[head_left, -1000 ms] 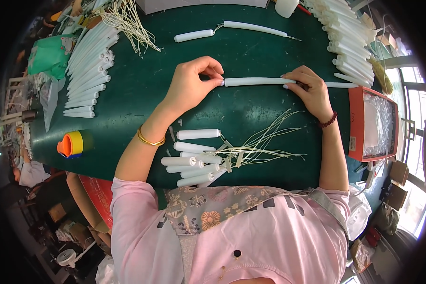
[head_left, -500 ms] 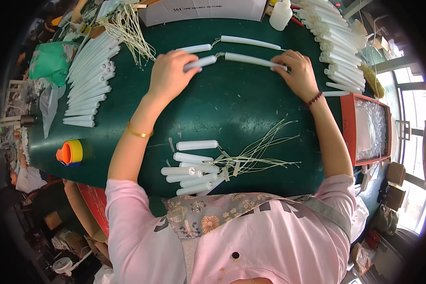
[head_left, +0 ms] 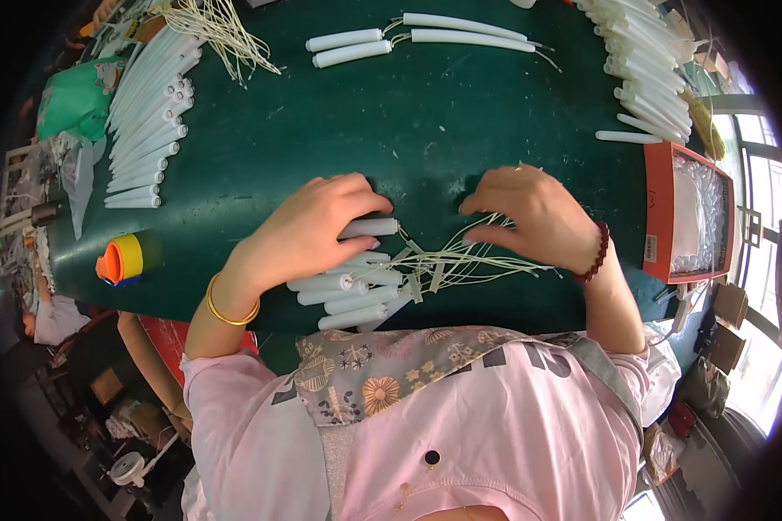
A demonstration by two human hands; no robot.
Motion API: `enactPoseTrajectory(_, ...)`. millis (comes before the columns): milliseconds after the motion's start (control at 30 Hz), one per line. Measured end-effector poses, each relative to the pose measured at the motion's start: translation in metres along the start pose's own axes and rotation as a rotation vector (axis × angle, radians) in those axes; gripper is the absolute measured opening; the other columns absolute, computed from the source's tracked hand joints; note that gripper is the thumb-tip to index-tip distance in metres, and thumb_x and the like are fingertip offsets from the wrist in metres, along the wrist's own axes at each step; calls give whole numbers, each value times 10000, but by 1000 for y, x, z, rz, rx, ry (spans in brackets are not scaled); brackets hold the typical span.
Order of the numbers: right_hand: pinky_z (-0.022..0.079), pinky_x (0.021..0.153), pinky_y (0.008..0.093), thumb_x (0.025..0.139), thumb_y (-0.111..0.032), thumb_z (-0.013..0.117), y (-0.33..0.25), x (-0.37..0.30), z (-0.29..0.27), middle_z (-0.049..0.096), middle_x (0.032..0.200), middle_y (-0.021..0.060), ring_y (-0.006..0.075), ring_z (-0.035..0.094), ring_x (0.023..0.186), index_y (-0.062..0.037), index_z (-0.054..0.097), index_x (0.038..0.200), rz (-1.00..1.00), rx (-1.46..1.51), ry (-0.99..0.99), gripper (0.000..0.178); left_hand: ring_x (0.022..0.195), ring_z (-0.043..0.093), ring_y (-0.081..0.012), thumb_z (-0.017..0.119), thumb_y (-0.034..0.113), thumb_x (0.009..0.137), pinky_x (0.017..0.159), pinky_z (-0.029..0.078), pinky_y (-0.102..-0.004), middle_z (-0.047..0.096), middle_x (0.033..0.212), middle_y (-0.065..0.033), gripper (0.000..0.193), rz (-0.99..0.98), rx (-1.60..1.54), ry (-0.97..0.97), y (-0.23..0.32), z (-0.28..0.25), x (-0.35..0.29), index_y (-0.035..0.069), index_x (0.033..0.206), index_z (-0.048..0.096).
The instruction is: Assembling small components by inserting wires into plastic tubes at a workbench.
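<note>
My left hand [head_left: 326,221] hovers around a short white tube [head_left: 382,227] at the top of a small heap, thumb and fingers apart on either side of it. Whether the skin touches the tube is hard to see. Thin pale wires [head_left: 460,265] run rightward from the heap of short white tubes [head_left: 356,300]. Above those wires my right hand [head_left: 534,213] is open, its thumb and fingers spread. Farther off lie two wired pairs, each a short tube [head_left: 352,54] joined by wire to a longer white tube [head_left: 473,41].
Many white tubes [head_left: 152,130] are stacked at the left, below a bundle of pale wires [head_left: 226,35]. More white tubes [head_left: 643,69] lie at the right, behind a red box [head_left: 660,213] holding clear plastic. A yellow-orange tape roll [head_left: 129,258] sits near the left edge of the green table [head_left: 261,156].
Both hands have let go of the nearer wired pair at the back and come toward me, over the small heap and its wires. The view has tilted down.
</note>
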State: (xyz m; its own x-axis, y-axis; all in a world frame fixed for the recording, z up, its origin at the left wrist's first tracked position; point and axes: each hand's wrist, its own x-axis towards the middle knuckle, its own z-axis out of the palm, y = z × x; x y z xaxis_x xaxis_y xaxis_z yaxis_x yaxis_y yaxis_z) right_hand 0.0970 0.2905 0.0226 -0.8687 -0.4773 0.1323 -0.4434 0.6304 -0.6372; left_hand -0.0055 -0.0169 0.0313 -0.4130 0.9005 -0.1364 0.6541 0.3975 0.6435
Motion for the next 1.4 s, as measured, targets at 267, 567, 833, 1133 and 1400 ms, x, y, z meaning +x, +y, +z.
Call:
enactPoseTrajectory(267, 497, 860, 401, 836, -295, 880, -30, -1, 57, 682, 1027, 60, 270, 669, 976, -109, 767, 1060, -18, 98, 49, 312, 972, 643, -271, 902, 257, 788, 865, 486, -398, 643, 1011, -58, 341, -138, 137, -90, 25, -5, -49, 84, 1022, 724)
enactPoseTrajectory(567, 531, 809, 322, 908, -3, 763, -34, 9, 50, 717, 1043, 58, 175, 697, 944, -37, 723, 1069, 90, 564, 86, 170, 846, 673, -266, 760, 80, 917, 837, 527, -341, 707, 974, -114, 191, -166, -338, 38, 25, -29, -40, 1, 1077, 691)
enactPoseTrajectory(833, 610, 730, 245, 1105, -238, 547, 27, 13, -23, 650, 855, 55, 121, 658, 663, 45, 625, 1295, 334, 1416, -71, 350, 766, 628, -153, 768, 97, 967, 725, 501, -268, 691, 897, -83, 173, -64, -226, 566, 20, -67, 17, 16, 1105, 703)
enactPoseTrajectory(1133, 509, 584, 185, 1104, -166, 572, 69, 7, -22, 703, 984, 54, 75, 649, 686, 16, 614, 1391, 676, 1057, 137, 342, 880, 692, -314, 807, 222, 915, 811, 551, -410, 701, 1020, -133, 319, -390, 299, 263, -33, -51, 39, 62, 1179, 725)
enactPoseTrajectory(1400, 524, 727, 300, 923, -99, 766, 78, 17, -26, 698, 951, 54, 150, 625, 756, -94, 774, 1174, 503, -90, 528, 251, 1059, 669, -319, 840, 208, 880, 918, 550, -426, 672, 1120, -111, 354, 117, 351, 570, -39, -10, 114, 52, 1181, 741)
